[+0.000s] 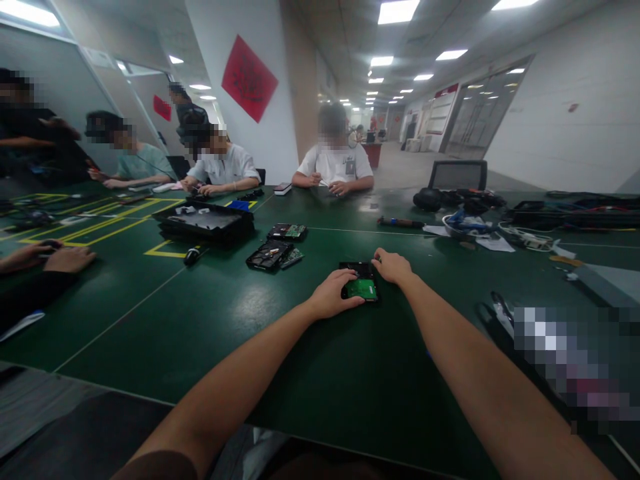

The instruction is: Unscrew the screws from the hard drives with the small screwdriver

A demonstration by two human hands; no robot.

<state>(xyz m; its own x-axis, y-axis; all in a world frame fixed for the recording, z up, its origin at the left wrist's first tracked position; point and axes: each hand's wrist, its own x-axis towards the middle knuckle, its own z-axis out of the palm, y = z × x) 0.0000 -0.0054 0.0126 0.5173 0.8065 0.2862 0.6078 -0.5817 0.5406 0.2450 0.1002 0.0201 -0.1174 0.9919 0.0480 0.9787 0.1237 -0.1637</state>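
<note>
A hard drive (363, 289) lies on the green table in front of me, its green circuit board facing up on the near half and black casing on the far half. Around its left side my left hand (333, 295) grips, thumb along the near edge and fingers over the casing. At the far right corner of the drive is my right hand (393, 268), fingers curled together; whatever they pinch is too small to make out.
Left of the drive lie another hard drive (287, 231), a black drive casing (268, 256) and a loose circuit board (293, 259). Beyond stands a black tray (210, 230). A screwdriver (400, 222) and a bowl of cables (465, 225) sit farther right. Co-workers sit around the table.
</note>
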